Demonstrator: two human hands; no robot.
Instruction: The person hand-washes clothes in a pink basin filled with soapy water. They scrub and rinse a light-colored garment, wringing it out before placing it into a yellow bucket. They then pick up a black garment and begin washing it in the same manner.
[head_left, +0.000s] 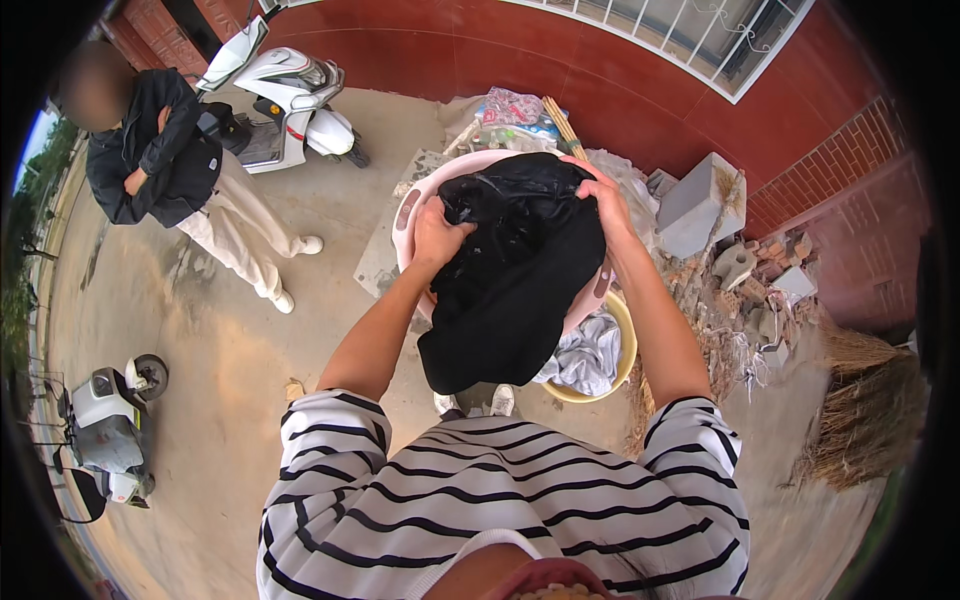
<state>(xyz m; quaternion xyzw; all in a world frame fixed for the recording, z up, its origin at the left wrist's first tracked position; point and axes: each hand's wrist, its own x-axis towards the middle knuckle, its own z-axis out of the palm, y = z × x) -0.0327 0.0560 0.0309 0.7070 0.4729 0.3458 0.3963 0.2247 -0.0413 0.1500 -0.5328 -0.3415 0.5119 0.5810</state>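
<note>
A dark, wet-looking black garment (517, 262) is spread between my hands, over a pink plastic basin (409, 225). My left hand (441, 234) grips its left side, thumb on top of the cloth. At its upper right edge, my right hand (606, 199) pinches the fabric between fingers and thumb. The garment's lower part hangs over the near rim and hides most of the basin's inside. Below the basin, to the right, a yellow basin (628, 352) holds light grey and white cloth (589, 352).
A person in a dark jacket (161, 150) stands at left, arms folded, near a white scooter (292, 112). Another scooter (109, 427) is at lower left. Bundled sticks (562, 127), a pale block (701, 206), brick rubble (772, 277) and straw brooms (862, 405) lie beyond and to the right.
</note>
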